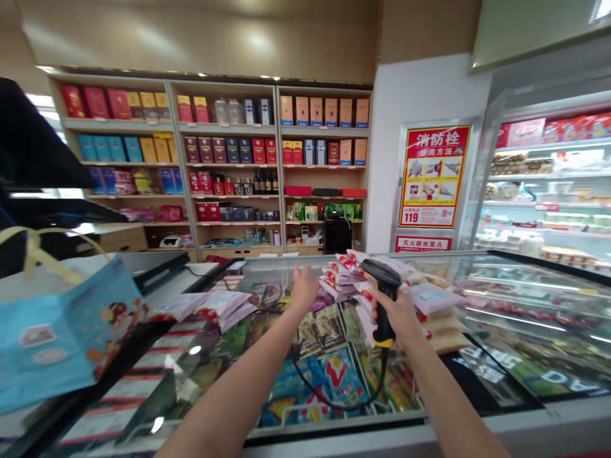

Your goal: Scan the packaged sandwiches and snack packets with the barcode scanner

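My right hand (401, 313) is wrapped round the handle of a black and yellow barcode scanner (382, 273), whose cord loops down over the glass. My left hand (304, 289) reaches forward above the freezer, its fingers apart and nothing seen in them. Just right of it lies a pile of pale pink packets (338, 281) with red print. More pink packets (228, 306) rest on the left part of the glass top. Behind and beside the scanner, another pale packet (434, 298) tops a stack of beige packs (446, 327).
The glass-topped freezer (281, 439) holds bagged frozen goods. At the left, a blue paper bag (42, 343) stands beside a dark monitor (38, 146). Shelves of boxed goods (229, 152) line the back wall. A lit display fridge (554, 184) is at the right.
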Demonstrator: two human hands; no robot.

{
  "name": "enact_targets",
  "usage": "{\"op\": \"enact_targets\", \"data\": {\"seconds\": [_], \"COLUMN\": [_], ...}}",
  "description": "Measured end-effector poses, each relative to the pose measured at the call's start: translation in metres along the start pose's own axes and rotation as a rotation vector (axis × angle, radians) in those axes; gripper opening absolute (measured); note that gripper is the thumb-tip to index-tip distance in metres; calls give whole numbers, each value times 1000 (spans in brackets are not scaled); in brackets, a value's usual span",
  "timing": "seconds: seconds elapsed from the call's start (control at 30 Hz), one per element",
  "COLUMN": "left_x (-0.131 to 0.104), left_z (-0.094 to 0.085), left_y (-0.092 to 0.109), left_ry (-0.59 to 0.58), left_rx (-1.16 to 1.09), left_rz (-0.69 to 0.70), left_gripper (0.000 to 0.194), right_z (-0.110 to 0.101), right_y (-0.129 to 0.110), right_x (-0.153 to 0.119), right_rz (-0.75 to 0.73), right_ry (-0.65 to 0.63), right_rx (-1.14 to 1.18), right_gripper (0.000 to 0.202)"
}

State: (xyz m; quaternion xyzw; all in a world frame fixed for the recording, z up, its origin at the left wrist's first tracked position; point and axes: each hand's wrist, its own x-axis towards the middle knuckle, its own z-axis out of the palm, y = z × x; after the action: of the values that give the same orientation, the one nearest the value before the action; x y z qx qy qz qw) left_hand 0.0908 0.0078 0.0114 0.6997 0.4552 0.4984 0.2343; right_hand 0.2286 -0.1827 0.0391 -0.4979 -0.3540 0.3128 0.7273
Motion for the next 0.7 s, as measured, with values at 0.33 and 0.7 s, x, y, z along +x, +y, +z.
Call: {"op": "enact_targets", "data": {"seconds": [0.33,0.7], "left_x": [5,10], "left_z": [-160,-177], "left_y": [-87,-114], "left_ry": [231,-243], "left_rx": [641,659], "left_rz": [-166,-160], "left_gripper": [62,27], "right_z": [109,136], "right_y": [49,96], "right_x": [10,15], "right_rz": [100,117], "right_ry": [-294,-365], "right_rx": [-40,-211], "right_gripper": [35,36]}}
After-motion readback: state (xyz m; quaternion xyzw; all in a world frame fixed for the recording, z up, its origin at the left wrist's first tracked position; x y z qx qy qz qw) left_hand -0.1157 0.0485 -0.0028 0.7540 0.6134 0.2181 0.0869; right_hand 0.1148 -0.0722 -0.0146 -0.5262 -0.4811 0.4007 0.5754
